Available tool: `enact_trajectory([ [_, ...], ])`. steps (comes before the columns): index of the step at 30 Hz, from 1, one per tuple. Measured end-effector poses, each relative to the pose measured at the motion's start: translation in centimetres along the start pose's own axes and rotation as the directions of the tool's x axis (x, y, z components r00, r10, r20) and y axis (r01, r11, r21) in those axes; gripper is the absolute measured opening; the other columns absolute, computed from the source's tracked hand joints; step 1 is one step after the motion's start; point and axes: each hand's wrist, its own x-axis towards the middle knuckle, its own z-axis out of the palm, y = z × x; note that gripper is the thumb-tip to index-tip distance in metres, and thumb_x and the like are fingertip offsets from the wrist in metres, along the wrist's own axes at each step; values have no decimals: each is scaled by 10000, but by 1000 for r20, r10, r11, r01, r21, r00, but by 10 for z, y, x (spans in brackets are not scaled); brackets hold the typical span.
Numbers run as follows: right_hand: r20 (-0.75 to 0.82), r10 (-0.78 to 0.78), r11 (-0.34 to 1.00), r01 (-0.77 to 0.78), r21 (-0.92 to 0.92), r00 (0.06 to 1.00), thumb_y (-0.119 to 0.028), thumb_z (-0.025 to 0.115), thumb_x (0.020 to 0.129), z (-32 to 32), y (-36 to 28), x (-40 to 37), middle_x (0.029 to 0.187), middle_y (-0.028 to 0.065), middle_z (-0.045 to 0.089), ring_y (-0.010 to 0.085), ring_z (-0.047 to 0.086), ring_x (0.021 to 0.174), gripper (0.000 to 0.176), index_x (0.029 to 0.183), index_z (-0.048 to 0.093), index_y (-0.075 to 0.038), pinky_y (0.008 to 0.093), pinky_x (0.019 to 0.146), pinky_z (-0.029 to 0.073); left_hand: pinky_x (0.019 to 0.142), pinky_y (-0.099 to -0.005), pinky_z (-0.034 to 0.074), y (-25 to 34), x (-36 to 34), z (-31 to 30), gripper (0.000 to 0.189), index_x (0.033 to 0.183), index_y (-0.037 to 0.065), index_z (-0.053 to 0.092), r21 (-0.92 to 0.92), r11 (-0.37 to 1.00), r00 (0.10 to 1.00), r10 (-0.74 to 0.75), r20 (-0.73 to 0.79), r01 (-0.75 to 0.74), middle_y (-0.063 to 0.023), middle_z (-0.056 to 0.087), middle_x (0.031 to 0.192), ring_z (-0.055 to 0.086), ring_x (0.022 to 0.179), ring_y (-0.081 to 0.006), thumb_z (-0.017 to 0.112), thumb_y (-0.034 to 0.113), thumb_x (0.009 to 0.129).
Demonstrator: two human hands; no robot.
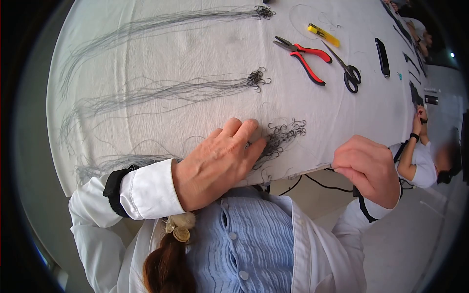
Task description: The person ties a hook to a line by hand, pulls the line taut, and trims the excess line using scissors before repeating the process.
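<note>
On the white cloth, the nearest bundle of dark fish hooks (286, 136) fans out beside my left hand (217, 163). Its grey lines (122, 162) run off to the left, partly under my wrist and forearm. My left hand rests palm down over the bundle, thumb and index fingertip at the hooks; what lies beneath the fingers is hidden. Past the bundle, to the right at the table's edge, my right hand (367, 168) is closed in a pinch, and what it holds is too small to make out.
Two more hook bundles with long lines lie farther up (256, 78) (264, 13). Red-handled pliers (308, 58), black scissors (349, 73), a yellow cutter (323, 35) and a black tool (382, 57) lie at the upper right. Another person (422, 161) sits at the far right.
</note>
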Motion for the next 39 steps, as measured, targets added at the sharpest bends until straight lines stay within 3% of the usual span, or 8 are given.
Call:
enact_trajectory([
  [6,-135,-259,943,281,180,956,28,660,618,-30,-16,0,717,103,582,209,526,555,160,759,587,3,281,487,416,918,-357,421,-1,4,6,556,1145,-28,540,77,978,981,192,38,-194,-139,439,1289,438,1116,-304,700,98,627],
  [10,-203,-150,989,145,-40,968,27,642,643,-38,-23,13,708,106,565,214,510,559,142,765,576,1,281,498,400,927,-363,413,-2,2,8,501,1137,-33,545,82,958,962,272,26,-273,-138,469,1265,437,1125,-297,644,107,666],
  [13,73,116,989,-109,-96,991,22,577,732,-26,-6,29,718,110,506,253,516,636,73,797,549,4,295,576,411,928,-363,413,-2,0,3,499,1128,-34,542,85,965,968,246,42,-249,-152,463,1267,436,1137,-294,649,112,663],
  [16,81,214,953,-189,-236,974,21,579,734,-1,26,29,719,102,512,266,523,638,73,792,537,4,309,584,421,921,-358,418,-2,-2,-3,476,1101,-35,544,42,967,966,249,68,-252,-171,464,1248,437,1148,-298,654,110,662],
  [25,-244,207,974,-222,-36,947,26,583,766,0,31,22,728,93,553,189,531,593,62,804,536,13,284,558,413,911,-383,451,-4,-9,-25,423,1050,-27,567,-31,982,974,191,118,-189,-182,488,1197,473,1136,-325,706,91,669],
  [31,-271,253,951,-290,-108,929,31,575,782,0,23,15,695,95,549,169,507,555,54,797,524,18,277,524,397,778,-357,523,5,-7,-62,406,1036,-12,614,-129,990,999,50,-4,-50,-164,610,1030,602,956,-311,744,63,659],
  [36,-302,185,973,-217,-77,935,49,611,750,6,19,15,703,89,595,162,554,572,64,787,574,11,259,523,421,789,-379,516,7,1,-68,447,1076,-8,592,-276,961,1000,15,8,-13,-167,592,1061,591,977,-330,739,41,656],
  [39,-289,132,991,-122,53,948,64,640,720,5,0,20,721,84,628,156,604,618,96,795,619,7,241,543,453,831,-408,487,6,11,-64,555,1192,22,499,-329,935,972,53,-229,-129,-174,524,1181,581,983,-354,727,119,696],
])
